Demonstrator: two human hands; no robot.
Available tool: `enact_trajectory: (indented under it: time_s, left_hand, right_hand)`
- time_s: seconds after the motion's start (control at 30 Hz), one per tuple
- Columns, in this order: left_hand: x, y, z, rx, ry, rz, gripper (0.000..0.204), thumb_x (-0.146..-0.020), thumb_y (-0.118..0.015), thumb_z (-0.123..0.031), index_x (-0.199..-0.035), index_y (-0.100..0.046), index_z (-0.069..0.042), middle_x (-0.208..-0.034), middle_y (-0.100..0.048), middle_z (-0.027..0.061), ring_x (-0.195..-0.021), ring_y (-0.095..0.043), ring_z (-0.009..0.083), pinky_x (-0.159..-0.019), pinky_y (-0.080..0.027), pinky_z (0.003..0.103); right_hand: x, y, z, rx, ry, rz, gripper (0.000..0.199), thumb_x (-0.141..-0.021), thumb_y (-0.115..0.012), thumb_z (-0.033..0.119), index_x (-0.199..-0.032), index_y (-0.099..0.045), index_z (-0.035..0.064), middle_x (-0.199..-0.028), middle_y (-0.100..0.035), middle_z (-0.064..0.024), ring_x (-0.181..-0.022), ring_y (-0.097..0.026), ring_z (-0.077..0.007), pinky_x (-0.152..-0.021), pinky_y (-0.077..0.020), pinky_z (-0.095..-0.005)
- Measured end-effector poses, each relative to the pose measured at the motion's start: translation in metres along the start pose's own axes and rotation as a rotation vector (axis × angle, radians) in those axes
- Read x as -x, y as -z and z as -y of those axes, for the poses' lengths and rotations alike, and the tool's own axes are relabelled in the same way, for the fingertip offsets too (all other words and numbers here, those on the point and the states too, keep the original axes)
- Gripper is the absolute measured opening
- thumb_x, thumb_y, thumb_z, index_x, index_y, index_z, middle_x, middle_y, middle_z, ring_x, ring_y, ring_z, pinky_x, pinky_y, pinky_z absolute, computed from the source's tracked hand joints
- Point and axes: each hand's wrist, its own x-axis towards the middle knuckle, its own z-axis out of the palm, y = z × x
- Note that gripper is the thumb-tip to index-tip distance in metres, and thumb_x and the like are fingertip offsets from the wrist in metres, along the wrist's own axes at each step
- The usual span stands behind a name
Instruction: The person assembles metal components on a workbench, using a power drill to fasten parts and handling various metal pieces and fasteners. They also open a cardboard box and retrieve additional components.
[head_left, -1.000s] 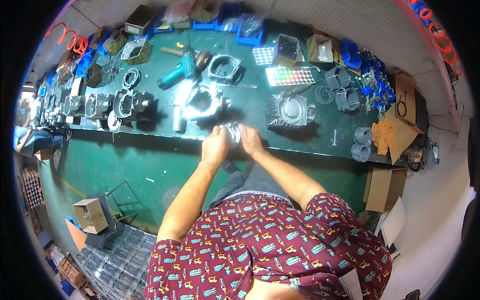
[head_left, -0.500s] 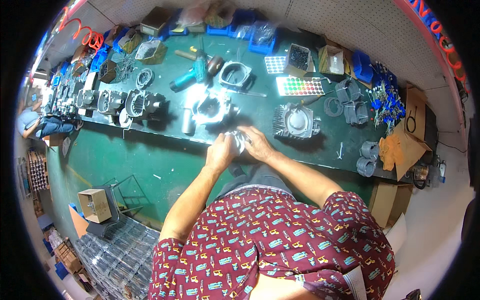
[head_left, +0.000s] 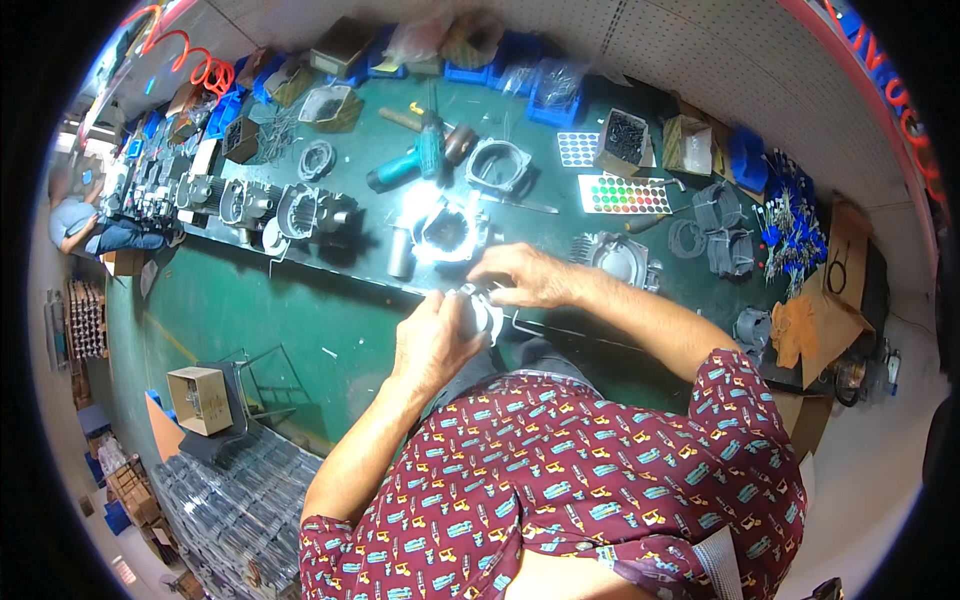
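My left hand point(head_left: 437, 338) is closed around a small silver metal part point(head_left: 486, 316), held just off the front edge of the bench. Above it, my right hand point(head_left: 528, 276) has its fingers bent and pressed together at the part's top. Whatever those fingers pinch is too small or hidden to name. Beyond my hands, a brightly lit motor housing point(head_left: 447, 232) stands on the bench beside a metal cylinder point(head_left: 400, 252). My right forearm partly covers a finned metal cover point(head_left: 617, 260).
A teal power drill point(head_left: 410, 165) and a ring-shaped casting point(head_left: 497, 167) lie farther back. More housings point(head_left: 303, 212) line the bench to the left. Sticker sheets point(head_left: 625, 195), a box of dark small parts point(head_left: 622, 140) and blue-tipped wires point(head_left: 790, 235) are right. Another person point(head_left: 75, 225) sits far left.
My right hand has risen over the top of the silver part, its elbow swinging outward. My left hand still grips the part, now more upright. The whole view has shifted slightly.
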Motion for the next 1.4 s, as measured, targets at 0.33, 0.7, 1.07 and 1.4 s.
enact_trajectory:
  time_s: [0.33, 0.7, 1.07, 1.4]
  left_hand:
    - [-0.01, 0.051, 0.033, 0.052, -0.121, -0.003, 0.054, -0.069, -0.088, -0.027, -0.115, -0.064, -0.013, -0.091, -0.058, 0.012, -0.079, -0.066, 0.0308, -0.068, -0.056, 0.041]
    - [-0.034, 0.081, 0.065, 0.34, -0.001, -0.302, 0.048, -0.069, -0.087, -0.008, -0.11, -0.064, 0.0, -0.09, -0.061, 0.0055, -0.075, -0.064, 0.0132, -0.063, -0.055, 0.028]
    - [-0.083, 0.017, 0.071, 0.242, 0.062, -0.358, 0.05, -0.069, -0.087, -0.018, -0.113, -0.064, -0.006, -0.094, -0.063, 0.0141, -0.082, -0.065, 0.0319, -0.072, -0.054, 0.042]
    - [-0.106, -0.017, 0.062, 0.065, 0.088, -0.228, 0.051, -0.071, -0.086, -0.023, -0.114, -0.064, -0.006, -0.098, -0.063, 0.0169, -0.085, -0.067, 0.0356, -0.075, -0.055, 0.044]
  right_hand:
    - [-0.055, 0.016, 0.022, 0.236, -0.024, 0.039, 0.026, -0.078, -0.07, 0.02, -0.093, -0.066, -0.002, -0.087, -0.067, -0.0214, -0.081, -0.067, -0.0373, -0.072, -0.0529, -0.0446]
    - [-0.08, 0.061, 0.02, -0.01, -0.268, -0.431, 0.039, -0.087, -0.076, 0.027, -0.114, -0.07, -0.0008, -0.091, -0.073, -0.0129, -0.082, -0.068, -0.0155, -0.075, -0.0545, -0.0309]
    - [-0.089, 0.087, -0.034, 0.029, -0.174, -0.399, 0.029, -0.086, -0.069, 0.019, -0.108, -0.074, 0.0007, -0.098, -0.075, -0.0133, -0.089, -0.071, -0.0189, -0.083, -0.0549, -0.0332]
    - [-0.122, 0.072, -0.078, 0.161, -0.044, 0.013, 0.038, -0.079, -0.071, 0.006, -0.116, -0.069, -0.0029, -0.106, -0.073, -0.0198, -0.098, -0.072, -0.0281, -0.089, -0.0558, -0.038]
